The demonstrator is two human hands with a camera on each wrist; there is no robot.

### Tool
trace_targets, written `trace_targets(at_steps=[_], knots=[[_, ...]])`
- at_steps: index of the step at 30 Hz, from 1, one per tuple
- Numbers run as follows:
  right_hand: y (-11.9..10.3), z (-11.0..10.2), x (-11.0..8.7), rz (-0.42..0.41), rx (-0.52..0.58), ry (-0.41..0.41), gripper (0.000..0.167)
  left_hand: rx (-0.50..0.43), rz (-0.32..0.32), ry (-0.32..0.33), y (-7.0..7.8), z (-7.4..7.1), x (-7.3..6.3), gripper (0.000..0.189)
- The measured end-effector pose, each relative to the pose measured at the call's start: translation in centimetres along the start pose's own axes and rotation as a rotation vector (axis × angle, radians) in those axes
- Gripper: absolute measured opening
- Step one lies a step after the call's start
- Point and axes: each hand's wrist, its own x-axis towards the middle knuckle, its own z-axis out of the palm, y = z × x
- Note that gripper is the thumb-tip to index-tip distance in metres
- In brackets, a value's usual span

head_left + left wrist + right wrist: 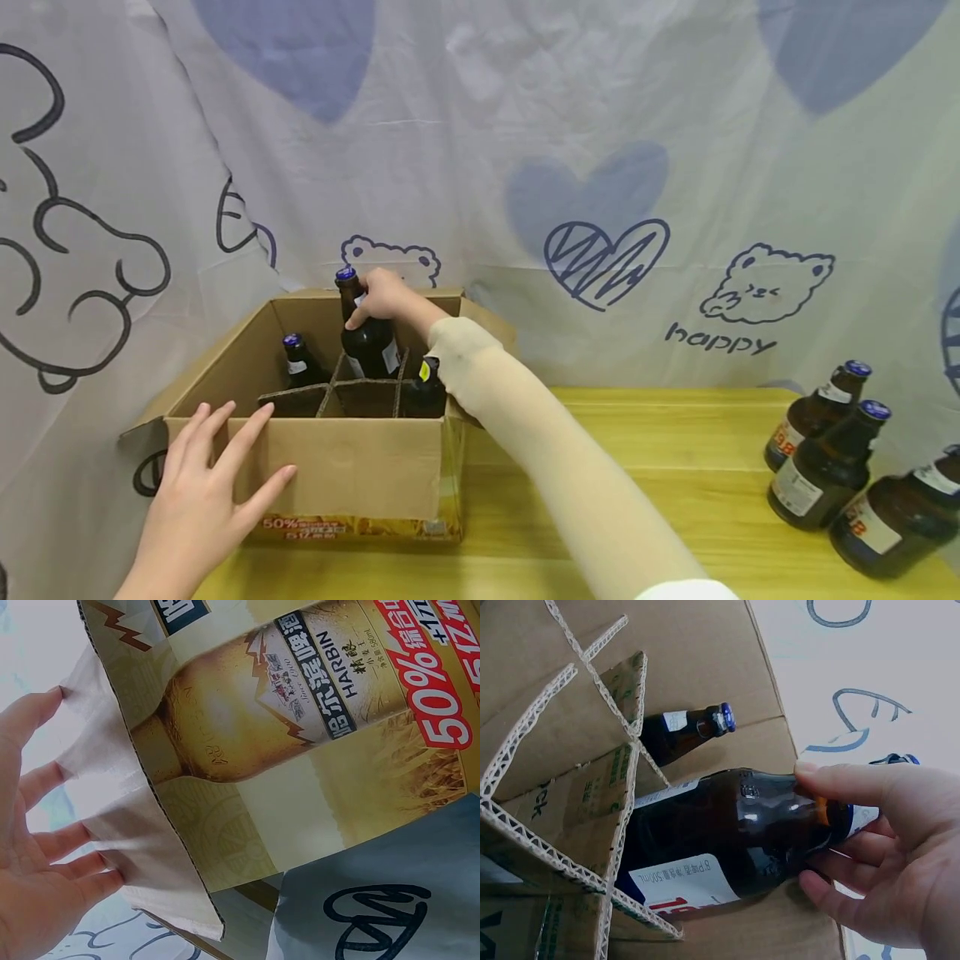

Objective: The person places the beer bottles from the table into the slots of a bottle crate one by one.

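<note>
My right hand [386,296] grips a brown beer bottle [720,832] by its neck and shoulder, thumb on one side and fingers on the other. The bottle, blue-capped and white-labelled, stands upright with its lower part inside a divided cardboard box [315,467]. Two more bottles are in the box: one with a blue cap [297,362] at the left and one with a yellow neck mark [427,392] by the right wall. Cardboard dividers [622,817] surround the held bottle's base. My left hand [206,483] has its fingers spread, tips against the front flap [142,817].
The box stands at the left of a yellow wooden table [622,475]. Three brown bottles [817,471] stand together near the right edge. Behind the table hangs a white curtain [480,125] printed with hearts and bears.
</note>
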Motion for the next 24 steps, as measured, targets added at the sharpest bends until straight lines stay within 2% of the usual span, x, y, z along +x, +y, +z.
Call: trace_targets(at_steps=[5,12,20,24], knots=[[-0.19,-0.05,-0.11,0.049,0.005,-0.024,0.03,0.001,-0.003,-0.008,-0.05,-0.07,-0.01,0.078],[0.02,0.05,0.37,0.087,-0.04,-0.04,0.043,0.011,0.015,0.011,-0.06,0.01,0.07,0.075],[-0.15,0.13,0.19,0.035,-0.133,0.008,0.034,0.006,0.003,0.002,-0.03,-0.02,0.05,0.078],[-0.33,0.16,0.1,0.002,-0.168,0.025,0.036,0.009,0.008,0.012,-0.01,0.07,0.03,0.075]])
